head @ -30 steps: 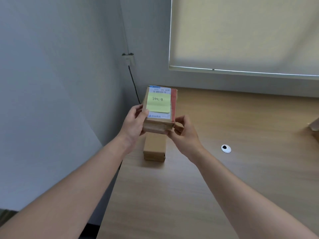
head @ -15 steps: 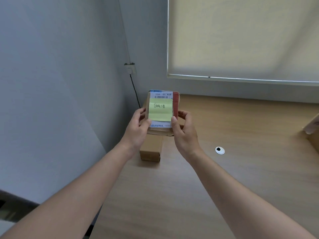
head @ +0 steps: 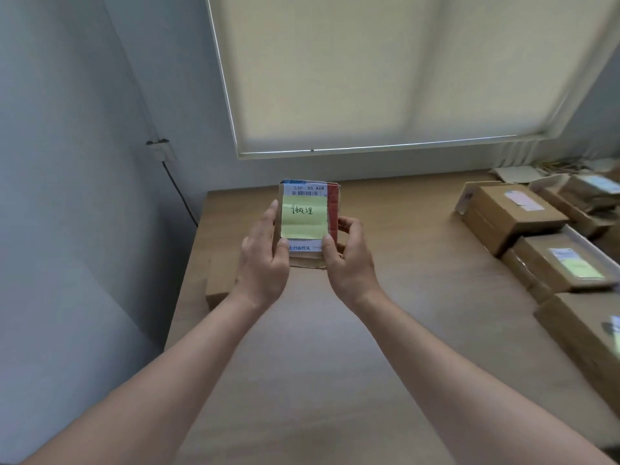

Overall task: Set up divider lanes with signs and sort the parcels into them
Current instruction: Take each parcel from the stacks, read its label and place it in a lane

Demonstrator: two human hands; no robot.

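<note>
Brown cardboard makes up the small parcel that is held up over the back left part of the wooden table. The parcel is lifted off the table and is tilted so its top face looks at the camera. A white shipping label with a barcode is stuck on that face, and a yellow sticky note with dark handwriting is stuck over the label. A red strip is seen along the parcel's right side.

The parcel is gripped from both sides. The left hand is wrapped round the left edge, with its thumb laid on the bottom left of the label and its fingers close together along the side. The right hand is curled round the right edge, with its thumb pressed on the bottom right corner of the note and its bent fingers seen past the side.

Another brown box is set flat on the table near the left edge, partly hidden behind the left wrist.

Along the right edge of the table more brown boxes are laid close together, some touching. Several carry white labels, and one has a green note on top. A few of them seem to be set in shallow pale trays, but that cannot be told for sure.

A pale window blind is pulled down behind the table, and a dark cable hangs down the grey wall at the left.
</note>
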